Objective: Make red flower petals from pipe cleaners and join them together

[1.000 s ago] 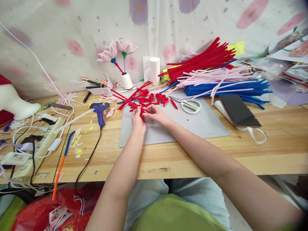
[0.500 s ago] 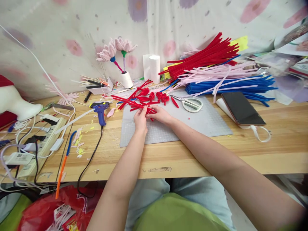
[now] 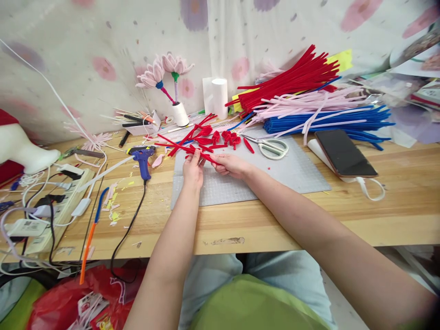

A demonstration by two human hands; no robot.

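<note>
Over the grey cutting mat (image 3: 288, 176), my left hand (image 3: 194, 170) is closed on red pipe cleaners (image 3: 207, 157), which stick out to its upper left. My right hand (image 3: 229, 166) pinches their right-hand end. How many strands are held is hard to make out against the others. Just beyond my fingers lie shaped red pieces (image 3: 231, 137) and more loose red pipe cleaners. A single red leaf-shaped piece (image 3: 249, 145) rests to the right of them. Scissors (image 3: 273, 148) with pale handles lie on the mat beyond my right forearm.
A blue glue gun (image 3: 143, 164) with a black cord lies left of the mat. Bundles of red (image 3: 288, 85), pink and blue pipe cleaners (image 3: 326, 122) are piled at the back right. A phone (image 3: 345, 153) sits at right. A power strip (image 3: 63, 206) with cables fills the left side.
My left hand has shifted slightly left. My right hand's fingers have closed more around the end of the red pipe cleaners, and the hands are a little farther apart.
</note>
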